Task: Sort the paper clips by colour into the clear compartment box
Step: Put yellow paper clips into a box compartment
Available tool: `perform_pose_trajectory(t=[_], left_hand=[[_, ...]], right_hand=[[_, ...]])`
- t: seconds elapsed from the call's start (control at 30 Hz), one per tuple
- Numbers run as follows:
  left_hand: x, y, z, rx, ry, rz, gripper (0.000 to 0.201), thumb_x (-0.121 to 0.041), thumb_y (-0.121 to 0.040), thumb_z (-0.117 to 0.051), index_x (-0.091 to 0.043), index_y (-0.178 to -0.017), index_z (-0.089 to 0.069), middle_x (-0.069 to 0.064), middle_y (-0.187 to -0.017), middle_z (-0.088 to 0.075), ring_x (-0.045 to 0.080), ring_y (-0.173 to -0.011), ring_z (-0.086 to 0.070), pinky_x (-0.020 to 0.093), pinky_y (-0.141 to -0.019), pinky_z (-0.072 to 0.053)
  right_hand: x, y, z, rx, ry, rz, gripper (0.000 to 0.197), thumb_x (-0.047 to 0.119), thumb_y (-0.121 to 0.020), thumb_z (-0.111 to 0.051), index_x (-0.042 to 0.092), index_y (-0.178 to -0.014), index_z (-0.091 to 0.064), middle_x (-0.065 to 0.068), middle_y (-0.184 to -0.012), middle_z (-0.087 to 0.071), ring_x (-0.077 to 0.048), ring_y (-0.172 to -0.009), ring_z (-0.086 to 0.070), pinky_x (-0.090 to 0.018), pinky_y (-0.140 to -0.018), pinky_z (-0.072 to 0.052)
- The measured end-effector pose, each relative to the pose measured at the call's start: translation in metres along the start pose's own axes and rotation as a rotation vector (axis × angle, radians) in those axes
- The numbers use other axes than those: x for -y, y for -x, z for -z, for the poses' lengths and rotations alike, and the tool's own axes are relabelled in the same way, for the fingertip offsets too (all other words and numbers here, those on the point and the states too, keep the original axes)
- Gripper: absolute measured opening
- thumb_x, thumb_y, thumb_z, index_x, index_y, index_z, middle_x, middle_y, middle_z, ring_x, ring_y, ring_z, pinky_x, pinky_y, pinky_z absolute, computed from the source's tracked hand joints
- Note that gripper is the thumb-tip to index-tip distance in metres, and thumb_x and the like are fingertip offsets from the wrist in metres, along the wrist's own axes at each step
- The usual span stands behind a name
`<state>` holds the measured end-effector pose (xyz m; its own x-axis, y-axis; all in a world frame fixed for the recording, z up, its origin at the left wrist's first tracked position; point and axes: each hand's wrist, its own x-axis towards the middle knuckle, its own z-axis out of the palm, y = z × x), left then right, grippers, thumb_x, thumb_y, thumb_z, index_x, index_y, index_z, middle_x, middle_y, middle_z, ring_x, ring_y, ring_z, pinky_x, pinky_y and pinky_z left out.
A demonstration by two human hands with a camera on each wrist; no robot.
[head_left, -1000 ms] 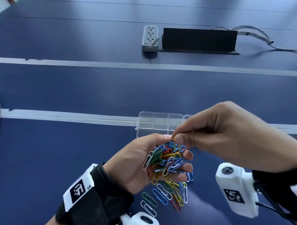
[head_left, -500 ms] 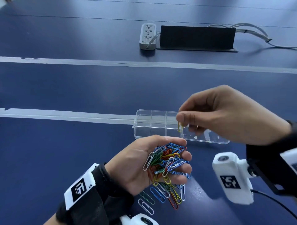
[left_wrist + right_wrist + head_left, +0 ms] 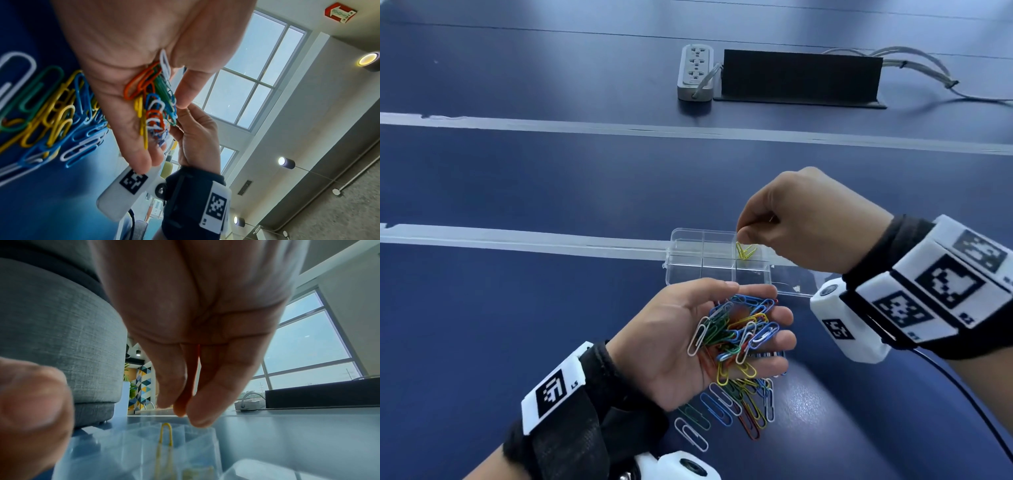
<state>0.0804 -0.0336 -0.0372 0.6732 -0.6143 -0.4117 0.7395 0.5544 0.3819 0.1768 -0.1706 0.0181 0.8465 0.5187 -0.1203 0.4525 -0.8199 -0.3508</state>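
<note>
My left hand (image 3: 736, 335) is palm up above the table, cupping a mixed pile of coloured paper clips (image 3: 739, 332), also seen in the left wrist view (image 3: 152, 100). More loose clips (image 3: 726, 411) lie on the table under it. The clear compartment box (image 3: 688, 253) stands just beyond, its lid folded out to the right. Yellow clips (image 3: 745, 251) lie in its far right compartment. My right hand (image 3: 739, 233) hovers right above that compartment, fingers (image 3: 197, 415) pointing down and apart from the thumb. A yellow clip (image 3: 165, 438) sits below them, untouched.
A grey power strip (image 3: 695, 73), a black upright panel (image 3: 801, 77) and cables (image 3: 914, 65) lie at the far side of the blue table. Pale tape lines (image 3: 517, 236) cross the table, one running behind the box.
My right hand pinched a yellow clip from the left palm, carried it up and right over the box, and let it go into the far right compartment. The left hand stayed put.
</note>
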Motion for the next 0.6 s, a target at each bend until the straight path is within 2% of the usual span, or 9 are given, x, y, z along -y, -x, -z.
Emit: perform_pose_trajectory(t=[0.07, 0.13, 0.17, 0.23, 0.33, 0.43, 0.5, 0.53, 0.6], left_hand=[[0.000, 0.000, 0.000, 0.004, 0.014, 0.003, 0.030, -0.019, -0.079, -0.051, -0.004, -0.098, -0.067, 0.017, -0.094, -0.065, 0.031, -0.078, -0.066, 0.045, -0.078, -0.054], [0.000, -0.001, 0.000, 0.005, 0.012, 0.004, 0.030, -0.019, -0.079, -0.050, -0.004, -0.098, -0.068, 0.017, -0.095, -0.065, 0.032, -0.080, -0.066, 0.047, -0.080, -0.053], [0.001, 0.000, 0.000, 0.007, 0.017, 0.005, 0.030, -0.019, -0.080, -0.049, -0.004, -0.099, -0.068, 0.018, -0.096, -0.065, 0.032, -0.081, -0.066, 0.049, -0.081, -0.052], [0.000, 0.000, 0.000, 0.011, 0.032, 0.005, 0.032, -0.020, -0.083, -0.046, -0.004, -0.102, -0.066, 0.018, -0.098, -0.064, 0.033, -0.082, -0.066, 0.050, -0.082, -0.052], [0.000, 0.001, 0.000, 0.025, 0.040, 0.008, 0.034, -0.022, -0.086, -0.044, -0.004, -0.107, -0.063, 0.018, -0.103, -0.062, 0.034, -0.088, -0.064, 0.051, -0.087, -0.049], [0.002, 0.000, 0.002, 0.020, 0.008, 0.013, 0.038, -0.025, -0.086, -0.043, -0.001, -0.110, -0.062, 0.020, -0.108, -0.059, 0.036, -0.100, -0.057, 0.056, -0.096, -0.042], [0.003, -0.001, 0.002, 0.026, -0.017, 0.004, 0.039, -0.025, -0.087, -0.042, -0.001, -0.111, -0.062, 0.020, -0.108, -0.057, 0.036, -0.106, -0.051, 0.059, -0.099, -0.038], [0.003, -0.002, 0.002, 0.036, -0.018, -0.001, 0.039, -0.025, -0.087, -0.041, -0.001, -0.108, -0.063, 0.019, -0.104, -0.058, 0.035, -0.103, -0.052, 0.059, -0.099, -0.038], [0.004, -0.001, 0.001, 0.066, -0.019, -0.010, 0.039, -0.025, -0.088, -0.037, -0.003, -0.097, -0.068, 0.013, -0.089, -0.060, 0.026, -0.086, -0.057, 0.054, -0.097, -0.041]], right_hand=[[-0.002, 0.001, 0.004, -0.003, -0.026, -0.002, 0.014, 0.018, -0.083, -0.062, 0.022, -0.085, -0.075, 0.017, -0.055, -0.054, 0.011, -0.052, -0.053, -0.013, -0.058, -0.043], [-0.003, 0.005, 0.011, -0.023, -0.073, -0.012, 0.017, 0.015, -0.083, -0.060, 0.023, -0.085, -0.075, 0.020, -0.051, -0.050, 0.021, -0.049, -0.048, -0.002, -0.056, -0.037], [-0.003, 0.008, 0.016, -0.036, -0.102, -0.011, 0.018, 0.015, -0.082, -0.061, 0.024, -0.086, -0.075, 0.021, -0.049, -0.050, 0.022, -0.050, -0.048, 0.000, -0.055, -0.037], [-0.003, 0.019, 0.024, -0.044, -0.178, 0.013, 0.017, 0.017, -0.081, -0.063, 0.028, -0.085, -0.075, 0.024, -0.046, -0.055, 0.020, -0.053, -0.052, 0.002, -0.058, -0.039], [0.007, 0.043, 0.032, 0.007, -0.276, 0.109, 0.013, 0.024, -0.079, -0.065, 0.033, -0.082, -0.074, 0.027, -0.052, -0.058, 0.012, -0.055, -0.055, 0.000, -0.056, -0.037], [0.014, 0.059, 0.030, 0.113, -0.224, 0.238, 0.010, 0.028, -0.080, -0.066, 0.034, -0.083, -0.074, 0.022, -0.063, -0.062, 0.014, -0.057, -0.054, 0.002, -0.054, -0.035], [0.015, 0.062, 0.024, 0.177, -0.135, 0.267, 0.011, 0.032, -0.079, -0.064, 0.034, -0.083, -0.074, 0.019, -0.068, -0.062, 0.012, -0.060, -0.053, -0.001, -0.053, -0.036], [0.014, 0.063, 0.020, 0.198, -0.084, 0.263, 0.014, 0.036, -0.077, -0.061, 0.035, -0.084, -0.073, 0.018, -0.070, -0.062, 0.009, -0.062, -0.052, -0.006, -0.054, -0.038], [0.014, 0.063, 0.012, 0.227, -0.012, 0.248, 0.020, 0.041, -0.074, -0.057, 0.038, -0.087, -0.072, 0.016, -0.073, -0.060, 0.006, -0.061, -0.048, -0.011, -0.056, -0.038]])
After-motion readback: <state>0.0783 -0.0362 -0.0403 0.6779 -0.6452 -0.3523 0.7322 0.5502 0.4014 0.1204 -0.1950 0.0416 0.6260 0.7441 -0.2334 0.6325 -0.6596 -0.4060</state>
